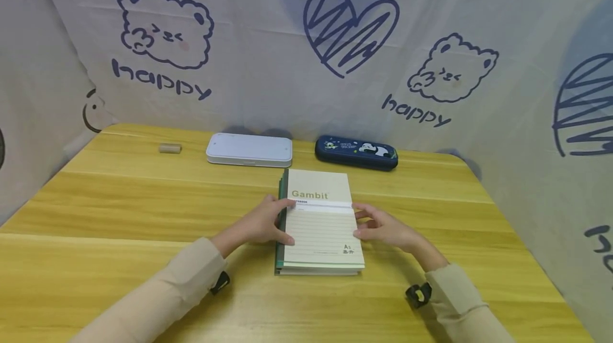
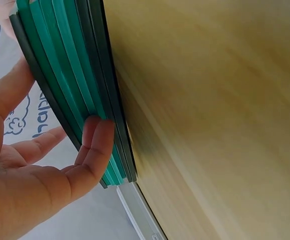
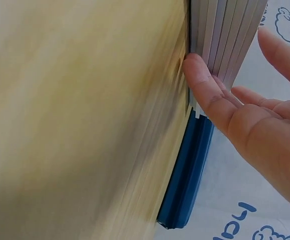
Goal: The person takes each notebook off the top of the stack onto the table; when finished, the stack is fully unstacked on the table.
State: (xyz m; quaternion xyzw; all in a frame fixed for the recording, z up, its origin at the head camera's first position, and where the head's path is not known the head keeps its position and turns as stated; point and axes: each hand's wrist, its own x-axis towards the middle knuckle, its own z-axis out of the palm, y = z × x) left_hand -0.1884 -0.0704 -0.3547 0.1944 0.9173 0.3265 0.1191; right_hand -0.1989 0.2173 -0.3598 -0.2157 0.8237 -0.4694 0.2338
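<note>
A stack of notebooks (image 1: pixel 320 228) lies on the wooden table in front of me, its top cover cream with "Gambit" lettering and ruled lines. My left hand (image 1: pixel 262 222) is at the spine side, with thumb and index fingertip over the top cover's edge. In the left wrist view, other fingers of it touch the green and black spines (image 2: pixel 59 55). My right hand (image 1: pixel 389 230) stays at the opposite side, fingertips right at the page edges. From the right wrist, one extended finger (image 3: pixel 200 75) lies along the lower page edges (image 3: pixel 225 40), close over the tabletop.
Behind the stack, a white flat case (image 1: pixel 249 150) and a dark blue panda-print case (image 1: pixel 356 153) lie near the table's back edge. Left of them is a small beige cylinder (image 1: pixel 170 148). A printed white curtain (image 1: pixel 268 66) hangs behind the table (image 1: pixel 119 194).
</note>
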